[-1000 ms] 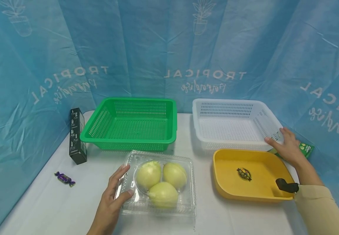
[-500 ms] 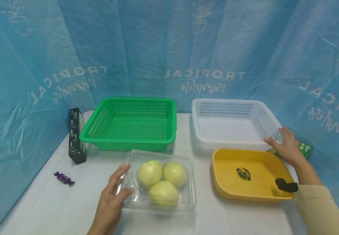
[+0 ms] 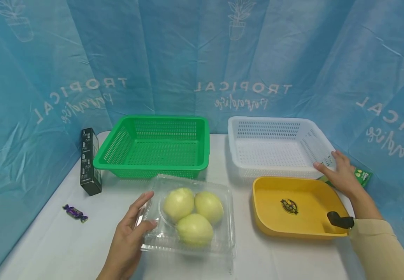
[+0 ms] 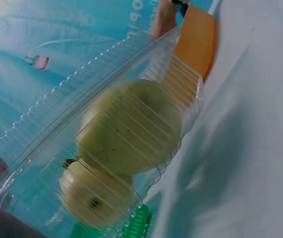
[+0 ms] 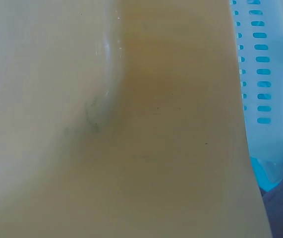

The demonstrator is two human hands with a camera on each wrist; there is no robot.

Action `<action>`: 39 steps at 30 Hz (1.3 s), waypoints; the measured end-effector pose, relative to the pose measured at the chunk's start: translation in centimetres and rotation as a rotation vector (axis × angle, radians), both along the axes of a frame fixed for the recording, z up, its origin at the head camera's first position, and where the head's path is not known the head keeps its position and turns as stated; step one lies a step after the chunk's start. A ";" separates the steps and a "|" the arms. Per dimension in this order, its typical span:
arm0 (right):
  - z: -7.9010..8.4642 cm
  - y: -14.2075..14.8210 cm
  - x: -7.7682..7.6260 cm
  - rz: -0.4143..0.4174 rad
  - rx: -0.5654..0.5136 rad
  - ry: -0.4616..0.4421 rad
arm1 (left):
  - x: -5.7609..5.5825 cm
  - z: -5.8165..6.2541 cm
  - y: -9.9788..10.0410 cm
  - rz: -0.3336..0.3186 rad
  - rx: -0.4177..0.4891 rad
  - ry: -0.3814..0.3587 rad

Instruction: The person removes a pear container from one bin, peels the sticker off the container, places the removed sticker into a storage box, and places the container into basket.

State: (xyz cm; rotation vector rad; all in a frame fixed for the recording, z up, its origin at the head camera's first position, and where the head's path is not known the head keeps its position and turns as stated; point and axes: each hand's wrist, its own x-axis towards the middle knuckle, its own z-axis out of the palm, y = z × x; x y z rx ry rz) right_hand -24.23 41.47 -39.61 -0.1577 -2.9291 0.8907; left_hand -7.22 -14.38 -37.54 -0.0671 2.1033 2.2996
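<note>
My left hand [image 3: 126,237] grips the left side of a clear plastic clamshell box [image 3: 219,237], thumb on top. Inside it lie three round yellow-green fruits [image 3: 195,229], their kind uncertain. In the left wrist view the box [image 4: 42,129] is tilted and raised over the white table, its shadow below. My right hand [image 3: 343,175] holds the front right corner of a white slotted basket [image 3: 240,161], with thumb and fingers at the rim. The right wrist view is mostly filled by the yellow tray [image 5: 181,124], with the basket [image 5: 275,99] at its edge.
A green basket [image 3: 153,169] stands behind the box. The yellow tray [image 3: 314,202] sits before the white basket. At the left are a black box [image 3: 90,167] and a purple-wrapped candy [image 3: 75,213]. A green packet [image 3: 363,177] lies partly behind my right hand.
The clear box has risen in my left hand, its far left corner tilting up, and the fruits have shifted slightly inside. My right hand keeps its place on the white basket.
</note>
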 end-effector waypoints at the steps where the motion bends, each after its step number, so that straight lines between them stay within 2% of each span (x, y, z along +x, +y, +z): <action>1: 0.0 0.0 0.0 0.000 -0.001 0.000 | -0.1 0.2 0.0 -0.001 0.006 -0.002; 9: 0.0 -0.1 0.1 -0.010 -0.004 -0.006 | -0.9 2.6 -0.1 -0.033 0.078 -0.011; 18: 0.0 -0.2 0.1 -0.014 0.004 -0.009 | -2.3 4.7 0.7 -0.036 0.126 -0.013; 23: 0.0 -0.2 0.1 -0.011 0.005 -0.005 | -3.1 5.2 1.3 -0.027 0.160 -0.002; 32: 0.1 -0.1 0.1 0.021 -0.011 0.004 | -5.0 5.6 2.8 -0.015 0.158 0.040; 39: 0.2 0.0 0.1 0.035 -0.020 -0.001 | -6.7 5.7 4.2 -0.025 0.213 0.064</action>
